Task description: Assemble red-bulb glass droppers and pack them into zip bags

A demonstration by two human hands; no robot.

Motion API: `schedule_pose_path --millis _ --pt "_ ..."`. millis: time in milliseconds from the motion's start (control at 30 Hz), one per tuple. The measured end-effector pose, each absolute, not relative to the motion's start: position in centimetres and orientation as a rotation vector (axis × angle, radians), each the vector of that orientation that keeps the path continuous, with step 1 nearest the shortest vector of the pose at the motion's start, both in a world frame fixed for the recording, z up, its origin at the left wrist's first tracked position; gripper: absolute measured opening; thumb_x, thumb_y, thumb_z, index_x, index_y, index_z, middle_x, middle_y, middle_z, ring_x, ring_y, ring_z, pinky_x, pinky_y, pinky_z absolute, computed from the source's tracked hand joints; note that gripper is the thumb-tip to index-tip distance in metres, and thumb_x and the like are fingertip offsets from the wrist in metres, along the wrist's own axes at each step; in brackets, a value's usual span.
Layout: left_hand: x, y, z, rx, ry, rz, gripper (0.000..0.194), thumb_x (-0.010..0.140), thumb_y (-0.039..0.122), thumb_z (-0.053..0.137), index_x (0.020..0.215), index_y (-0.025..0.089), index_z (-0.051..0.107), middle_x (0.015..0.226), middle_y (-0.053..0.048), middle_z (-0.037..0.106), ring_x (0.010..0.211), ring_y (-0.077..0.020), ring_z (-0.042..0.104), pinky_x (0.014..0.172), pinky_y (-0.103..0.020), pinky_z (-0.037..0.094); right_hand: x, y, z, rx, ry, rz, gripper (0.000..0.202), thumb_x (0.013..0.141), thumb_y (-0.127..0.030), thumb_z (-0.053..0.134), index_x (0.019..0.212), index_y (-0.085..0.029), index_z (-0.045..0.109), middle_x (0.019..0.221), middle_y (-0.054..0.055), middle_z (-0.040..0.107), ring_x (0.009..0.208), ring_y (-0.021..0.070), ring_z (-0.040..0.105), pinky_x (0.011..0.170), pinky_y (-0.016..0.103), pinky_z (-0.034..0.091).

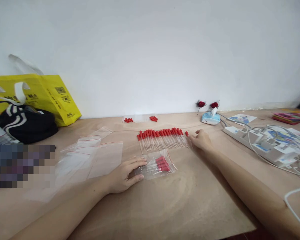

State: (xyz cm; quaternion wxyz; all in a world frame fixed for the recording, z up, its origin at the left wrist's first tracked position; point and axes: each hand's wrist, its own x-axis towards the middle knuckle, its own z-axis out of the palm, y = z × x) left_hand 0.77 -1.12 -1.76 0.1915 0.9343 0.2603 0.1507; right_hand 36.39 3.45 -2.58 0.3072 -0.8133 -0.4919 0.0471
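My left hand [126, 175] lies on the table with fingers and thumb apart, touching the left edge of a clear zip bag [150, 171]. Inside this bag several droppers [162, 164] lie with red rubber bulbs pointing right. Beyond it runs a row of droppers [162, 138], clear stems toward me and red bulbs away. At the row's right end my right hand [201, 141] rests with its thumb and forefinger apart. Its fingertips are right beside a single dropper's red bulb [186, 133]; the stem is partly hidden, and no grip shows.
Flat clear zip bags [105, 156] overlap at the left. Two small groups of red bulbs [153, 118] lie near the wall. A tissue pack [211, 118] and a power strip [260, 145] with tangled cables stand right; a yellow bag [62, 103] and black striped bag [27, 123] stand left.
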Motion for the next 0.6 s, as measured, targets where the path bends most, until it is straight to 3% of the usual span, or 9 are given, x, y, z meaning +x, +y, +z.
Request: schedule_pose_path --millis 100,200,300,400,500,600 --pt "0.7 -1.2 -1.7 2.606 0.725 0.409 0.038 0.084 0.030 0.047 0.122 0.023 0.045 0.127 -0.006 0.047 0.118 -0.0206 0.042 0.103 -0.042 0.027 36.8 4.6 -2.9 -2.240 -1.384 0.238 0.054 0.067 -0.037 0.057 0.109 -0.004 0.047 0.097 0.021 0.060 0.094 0.0282 0.055 0.069 0.031 0.042" --pt "0.8 -1.3 -1.3 2.591 0.744 0.374 0.039 0.084 0.030 0.047 0.122 0.023 0.045 0.130 -0.006 0.045 0.119 -0.0210 0.040 0.103 -0.042 0.027 36.0 5.3 -2.4 -2.258 -1.413 0.315 0.038 0.066 -0.022 0.057 0.100 -0.006 0.053 0.091 0.020 0.061 0.089 0.0268 0.057 0.065 0.028 0.041" --pt "0.8 -1.6 -0.9 2.590 0.765 0.337 0.038 0.084 0.029 0.046 0.122 0.022 0.045 0.129 -0.007 0.045 0.120 -0.0208 0.040 0.103 -0.043 0.026 35.6 5.3 -1.3 -2.211 -1.424 0.363 0.029 0.066 -0.016 0.055 0.093 -0.007 0.055 0.082 0.018 0.062 0.081 0.0245 0.059 0.061 0.026 0.041" --pt "0.9 -1.7 -0.8 2.584 0.772 0.341 0.037 0.084 0.029 0.047 0.120 0.021 0.045 0.127 -0.007 0.048 0.118 -0.0207 0.042 0.103 -0.044 0.025 35.6 4.1 -0.1 -2.095 -1.430 0.424 0.034 0.071 -0.017 0.048 0.104 -0.009 0.048 0.071 0.008 0.059 0.065 0.0179 0.058 0.054 0.024 0.040" --pt "0.9 -1.7 -0.9 2.573 0.770 0.382 0.035 0.083 0.029 0.047 0.117 0.021 0.045 0.125 -0.008 0.049 0.116 -0.0207 0.044 0.103 -0.044 0.025 34.6 2.3 0.2 -1.683 -1.312 0.633 0.045 0.073 -0.021 0.044 0.116 -0.014 0.032 0.059 -0.004 0.050 0.047 0.0115 0.051 0.044 0.022 0.039" --pt "0.8 -1.6 -1.2 2.576 0.754 0.407 0.032 0.084 0.029 0.047 0.115 0.021 0.045 0.123 -0.007 0.051 0.117 -0.0204 0.043 0.103 -0.043 0.026 32.2 0.3 -0.8 -1.337 -1.128 0.753 0.049 0.068 -0.027 0.051 0.110 -0.019 0.028 0.056 -0.010 0.044 0.041 0.0094 0.048 0.042 0.022 0.040"
